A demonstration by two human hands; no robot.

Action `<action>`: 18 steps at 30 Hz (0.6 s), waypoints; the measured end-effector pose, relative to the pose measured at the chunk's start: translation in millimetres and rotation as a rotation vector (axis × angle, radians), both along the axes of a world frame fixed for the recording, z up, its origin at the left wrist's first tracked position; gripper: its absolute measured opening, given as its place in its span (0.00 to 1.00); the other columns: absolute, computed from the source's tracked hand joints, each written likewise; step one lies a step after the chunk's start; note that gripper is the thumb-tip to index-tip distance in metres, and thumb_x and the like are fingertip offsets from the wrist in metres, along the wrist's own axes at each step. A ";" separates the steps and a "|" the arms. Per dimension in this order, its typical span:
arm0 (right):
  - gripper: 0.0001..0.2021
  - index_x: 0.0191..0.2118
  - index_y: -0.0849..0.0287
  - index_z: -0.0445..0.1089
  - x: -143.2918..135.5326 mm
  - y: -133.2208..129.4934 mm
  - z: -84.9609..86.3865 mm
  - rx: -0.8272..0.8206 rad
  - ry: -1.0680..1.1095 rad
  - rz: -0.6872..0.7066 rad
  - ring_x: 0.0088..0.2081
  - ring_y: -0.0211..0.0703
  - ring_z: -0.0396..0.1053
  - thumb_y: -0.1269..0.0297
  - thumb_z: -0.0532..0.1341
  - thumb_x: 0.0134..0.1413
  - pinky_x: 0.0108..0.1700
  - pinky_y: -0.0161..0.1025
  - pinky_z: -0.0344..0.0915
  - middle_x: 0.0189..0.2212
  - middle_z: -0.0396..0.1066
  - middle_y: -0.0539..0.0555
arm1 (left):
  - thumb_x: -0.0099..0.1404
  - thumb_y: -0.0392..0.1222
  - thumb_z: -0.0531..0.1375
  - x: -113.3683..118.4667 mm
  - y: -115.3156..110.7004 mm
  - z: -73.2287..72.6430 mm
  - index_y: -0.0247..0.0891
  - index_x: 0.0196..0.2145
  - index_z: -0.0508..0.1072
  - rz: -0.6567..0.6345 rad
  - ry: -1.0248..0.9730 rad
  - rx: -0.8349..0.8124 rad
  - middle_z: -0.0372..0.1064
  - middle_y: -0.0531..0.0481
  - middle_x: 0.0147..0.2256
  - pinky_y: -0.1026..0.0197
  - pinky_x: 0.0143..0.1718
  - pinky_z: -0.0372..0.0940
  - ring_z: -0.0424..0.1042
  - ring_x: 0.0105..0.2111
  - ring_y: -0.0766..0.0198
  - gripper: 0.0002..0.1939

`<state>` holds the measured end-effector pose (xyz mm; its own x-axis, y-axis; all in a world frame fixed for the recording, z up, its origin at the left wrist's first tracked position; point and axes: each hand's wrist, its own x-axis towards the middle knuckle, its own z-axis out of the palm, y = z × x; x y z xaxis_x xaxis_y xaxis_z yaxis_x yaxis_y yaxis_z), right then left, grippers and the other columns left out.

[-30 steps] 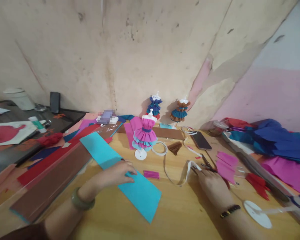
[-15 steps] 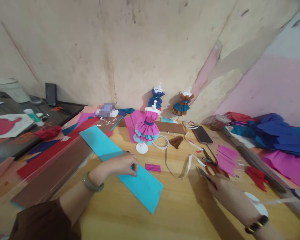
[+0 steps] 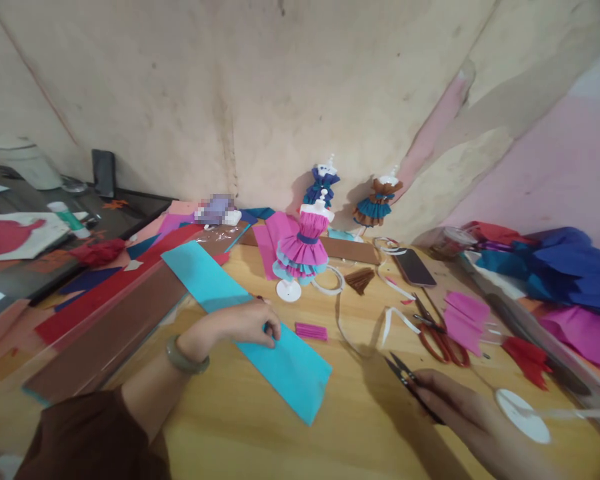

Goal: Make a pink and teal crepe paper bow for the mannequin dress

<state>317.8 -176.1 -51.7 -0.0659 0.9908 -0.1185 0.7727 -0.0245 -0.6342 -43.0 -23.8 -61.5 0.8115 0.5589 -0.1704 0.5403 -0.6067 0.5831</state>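
Observation:
A long strip of turquoise paper (image 3: 290,370) lies slantwise on the wooden table. My left hand (image 3: 253,323) rests on it with the fingers curled and the tips pressed at the paper; whether they pinch it I cannot make out. Over the table to the right, my right hand (image 3: 455,403) holds a pair of dark thread snips (image 3: 410,379), blades apart and pointing up and left. Just beyond the strip lies a small pleated magenta piece (image 3: 311,331). Behind it stands a mini dress form (image 3: 307,243) in a pink and turquoise ruffled dress.
Orange-handled scissors (image 3: 440,337) lie beyond my right hand, near a phone (image 3: 416,268). White ribbon (image 3: 390,320) curls across the table. Two more dressed forms, one brown and teal (image 3: 377,203), stand by the wall. Brown strips (image 3: 115,327) lie left; blue paper (image 3: 575,267) is piled right.
My right hand has drawn the thread snips away from the scissors, towards me. My left hand stays on the turquoise strip. The view has shifted slightly.

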 end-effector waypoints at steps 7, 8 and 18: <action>0.12 0.38 0.55 0.66 -52.9 48.9 3.0 -0.090 0.150 0.264 0.30 0.43 0.67 0.56 0.49 0.63 0.35 0.38 0.66 0.28 0.69 0.51 | 0.56 0.32 0.63 -7.0 0.9 -5.3 0.41 0.32 0.79 -0.006 -0.057 0.025 0.76 0.53 0.32 0.64 0.41 0.61 0.71 0.37 0.63 0.07; 0.12 0.38 0.56 0.65 -56.4 54.7 3.0 -0.087 0.154 0.275 0.30 0.43 0.66 0.57 0.49 0.63 0.35 0.38 0.66 0.28 0.68 0.51 | 0.56 0.32 0.63 -7.4 0.6 -6.3 0.41 0.32 0.79 -0.007 -0.067 0.030 0.76 0.53 0.32 0.64 0.42 0.61 0.71 0.36 0.63 0.08; 0.23 0.33 0.57 0.68 -90.2 75.3 11.4 -0.104 0.005 0.472 0.35 0.47 0.69 0.48 0.43 0.66 0.39 0.40 0.65 0.32 0.72 0.54 | 0.58 0.32 0.62 -11.4 -2.6 -9.2 0.43 0.30 0.79 -0.049 -0.113 0.028 0.77 0.56 0.31 0.65 0.42 0.61 0.72 0.34 0.66 0.07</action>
<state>227.6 -100.8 -40.2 -0.5059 0.8357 -0.2137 0.7120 0.2646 -0.6504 -54.4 -26.4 -70.8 0.8511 0.5213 -0.0614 0.4414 -0.6475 0.6212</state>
